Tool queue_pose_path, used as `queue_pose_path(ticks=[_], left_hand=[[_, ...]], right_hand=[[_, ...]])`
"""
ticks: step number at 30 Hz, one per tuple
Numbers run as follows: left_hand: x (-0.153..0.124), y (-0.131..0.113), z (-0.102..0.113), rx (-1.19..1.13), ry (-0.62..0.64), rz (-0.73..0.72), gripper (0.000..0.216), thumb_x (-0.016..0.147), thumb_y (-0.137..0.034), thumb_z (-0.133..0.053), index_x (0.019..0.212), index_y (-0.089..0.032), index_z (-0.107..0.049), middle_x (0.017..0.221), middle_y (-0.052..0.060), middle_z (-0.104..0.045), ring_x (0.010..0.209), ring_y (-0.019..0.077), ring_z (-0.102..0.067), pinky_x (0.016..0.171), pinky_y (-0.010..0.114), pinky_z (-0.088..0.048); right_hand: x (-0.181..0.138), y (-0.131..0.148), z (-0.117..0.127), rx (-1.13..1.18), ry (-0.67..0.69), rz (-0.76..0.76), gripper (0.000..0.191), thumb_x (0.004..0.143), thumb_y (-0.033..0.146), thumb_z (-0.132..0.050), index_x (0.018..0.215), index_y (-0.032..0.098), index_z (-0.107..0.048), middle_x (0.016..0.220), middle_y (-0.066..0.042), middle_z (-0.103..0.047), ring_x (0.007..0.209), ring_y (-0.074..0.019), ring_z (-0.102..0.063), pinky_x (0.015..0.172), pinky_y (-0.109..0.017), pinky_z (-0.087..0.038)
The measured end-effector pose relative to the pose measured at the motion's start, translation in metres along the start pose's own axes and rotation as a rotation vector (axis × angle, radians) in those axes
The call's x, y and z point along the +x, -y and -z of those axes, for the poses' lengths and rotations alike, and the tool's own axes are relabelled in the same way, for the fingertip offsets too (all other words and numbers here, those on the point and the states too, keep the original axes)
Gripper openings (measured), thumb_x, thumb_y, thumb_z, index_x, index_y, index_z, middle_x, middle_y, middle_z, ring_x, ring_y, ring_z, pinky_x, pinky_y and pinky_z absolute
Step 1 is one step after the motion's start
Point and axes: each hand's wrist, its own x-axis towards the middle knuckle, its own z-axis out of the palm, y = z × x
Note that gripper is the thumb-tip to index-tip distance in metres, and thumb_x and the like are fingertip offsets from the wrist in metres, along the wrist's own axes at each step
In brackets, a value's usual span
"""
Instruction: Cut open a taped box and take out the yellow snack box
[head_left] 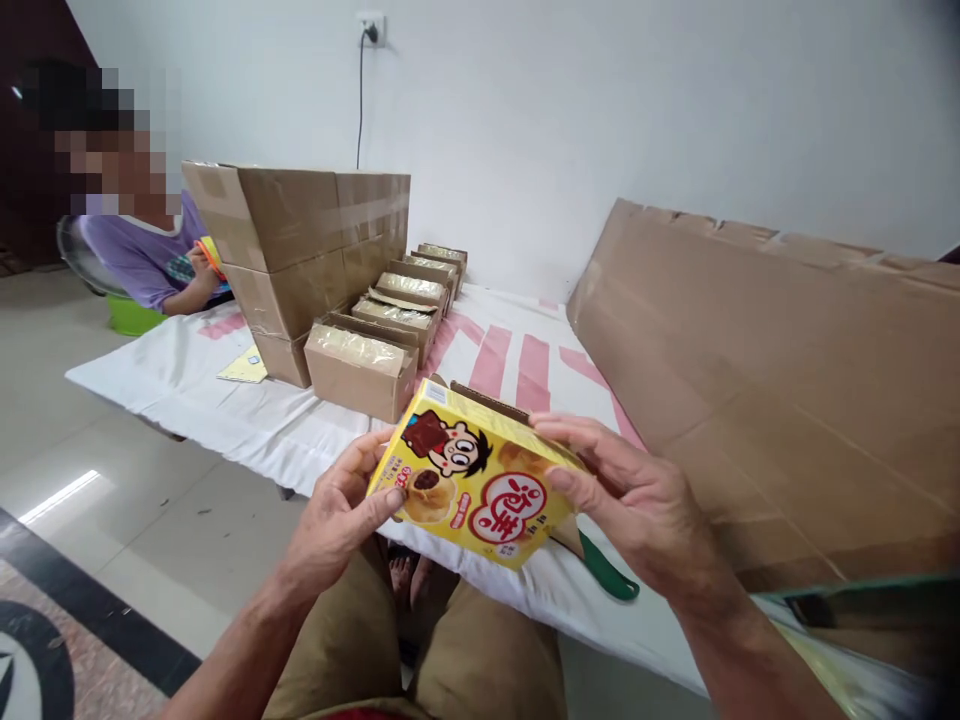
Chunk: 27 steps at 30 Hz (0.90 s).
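I hold a yellow snack box (pixel 472 485) with a cartoon face and red characters in front of me, above my knees. My left hand (pixel 337 520) grips its lower left corner, thumb on the printed face. My right hand (pixel 637 500) closes on its upper right edge, fingers curled over the top. The box's brown cardboard flap shows at the top edge. A green handle (pixel 607 572) lies on the white cloth (pixel 225 400) just beneath the box.
A row of small taped cardboard boxes (pixel 360 368) stands on the cloth beside a stack of larger cartons (pixel 300 240). A big flattened cardboard sheet (pixel 787 370) lies at the right. Another person in a purple top (pixel 142 255) sits at the far left.
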Motion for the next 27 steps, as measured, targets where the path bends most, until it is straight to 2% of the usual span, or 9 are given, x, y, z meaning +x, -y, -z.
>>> queue_pose_path(ticks=[3, 6, 9, 12, 15, 18, 22, 24, 27], left_hand=[[0.004, -0.001, -0.009, -0.159, -0.064, -0.010, 0.063, 0.080, -0.040, -0.083, 0.134, -0.024, -0.056, 0.130, 0.010, -0.071, 0.112, 0.0279, -0.071, 0.094, 0.041, -0.059], [0.011, -0.006, -0.027, -0.225, -0.029, -0.065, 0.065, 0.084, -0.039, -0.080, 0.139, -0.027, -0.049, 0.130, 0.009, -0.071, 0.116, 0.0284, -0.070, 0.099, 0.045, -0.057], [0.018, -0.014, -0.046, -0.142, 0.074, -0.140, 0.065, 0.085, -0.046, -0.077, 0.140, -0.027, -0.049, 0.129, 0.009, -0.071, 0.117, 0.0297, -0.069, 0.101, 0.048, -0.056], [0.021, -0.022, -0.042, 0.011, 0.131, -0.172, 0.070, 0.082, -0.055, -0.077, 0.140, -0.026, -0.053, 0.134, 0.011, -0.068, 0.121, 0.0327, -0.066, 0.102, 0.050, -0.055], [0.013, -0.022, 0.001, 0.225, 0.049, -0.165, 0.063, 0.079, -0.058, -0.078, 0.131, -0.024, -0.064, 0.138, 0.013, -0.066, 0.119, 0.0334, -0.066, 0.098, 0.048, -0.057], [-0.006, -0.015, 0.071, 0.468, -0.127, -0.140, 0.050, 0.078, -0.058, -0.077, 0.115, -0.024, -0.073, 0.125, 0.012, -0.072, 0.110, 0.0316, -0.068, 0.091, 0.044, -0.059], [-0.034, 0.001, 0.151, 0.709, -0.330, -0.037, 0.044, 0.078, -0.058, -0.074, 0.106, -0.025, -0.075, 0.103, 0.008, -0.078, 0.085, 0.0252, -0.070, 0.075, 0.038, -0.060], [-0.033, 0.012, 0.173, 0.746, -0.371, -0.021, 0.043, 0.078, -0.059, -0.072, 0.102, -0.023, -0.074, 0.098, 0.007, -0.078, 0.078, 0.0226, -0.069, 0.070, 0.035, -0.058], [-0.004, 0.029, 0.189, 0.760, -0.404, -0.031, 0.043, 0.077, -0.058, -0.070, 0.098, -0.020, -0.073, 0.098, 0.009, -0.077, 0.078, 0.0224, -0.069, 0.070, 0.034, -0.057]], right_hand=[[-0.009, -0.004, -0.006, 0.206, -0.075, -0.039, 0.046, 0.087, 0.047, -0.077, 0.129, 0.032, -0.067, 0.145, -0.007, -0.061, 0.119, -0.0262, -0.068, 0.088, -0.034, -0.063], [-0.024, -0.006, -0.009, 0.306, -0.099, -0.080, 0.053, 0.090, 0.044, -0.074, 0.140, 0.034, -0.058, 0.141, -0.008, -0.065, 0.117, -0.0273, -0.070, 0.085, -0.036, -0.065], [-0.036, -0.003, -0.005, 0.279, -0.284, -0.071, 0.046, 0.093, 0.042, -0.070, 0.138, 0.034, -0.062, 0.140, -0.007, -0.066, 0.123, -0.0303, -0.068, 0.090, -0.040, -0.065], [-0.042, 0.005, -0.007, 0.204, -0.354, -0.048, 0.048, 0.094, 0.041, -0.068, 0.141, 0.033, -0.060, 0.142, -0.009, -0.065, 0.126, -0.0326, -0.066, 0.089, -0.042, -0.065], [-0.049, 0.008, -0.040, 0.079, -0.256, -0.042, 0.048, 0.097, 0.033, -0.063, 0.144, 0.029, -0.056, 0.134, -0.011, -0.070, 0.113, -0.0295, -0.072, 0.083, -0.037, -0.067], [-0.056, -0.003, -0.106, -0.040, -0.182, 0.079, 0.051, 0.096, 0.026, -0.063, 0.146, 0.029, -0.052, 0.124, -0.009, -0.074, 0.102, -0.0255, -0.075, 0.084, -0.036, -0.066], [-0.053, -0.036, -0.201, -0.015, -0.101, 0.174, 0.056, 0.095, 0.020, -0.061, 0.148, 0.028, -0.048, 0.134, -0.010, -0.069, 0.112, -0.0268, -0.072, 0.094, -0.040, -0.063], [-0.042, -0.057, -0.232, 0.054, -0.048, 0.117, 0.054, 0.096, 0.021, -0.058, 0.149, 0.026, -0.048, 0.136, -0.011, -0.068, 0.112, -0.0259, -0.072, 0.094, -0.039, -0.063], [-0.011, -0.087, -0.258, 0.113, -0.019, 0.067, 0.053, 0.096, 0.023, -0.053, 0.149, 0.021, -0.048, 0.138, -0.013, -0.066, 0.114, -0.0250, -0.070, 0.097, -0.039, -0.061]])
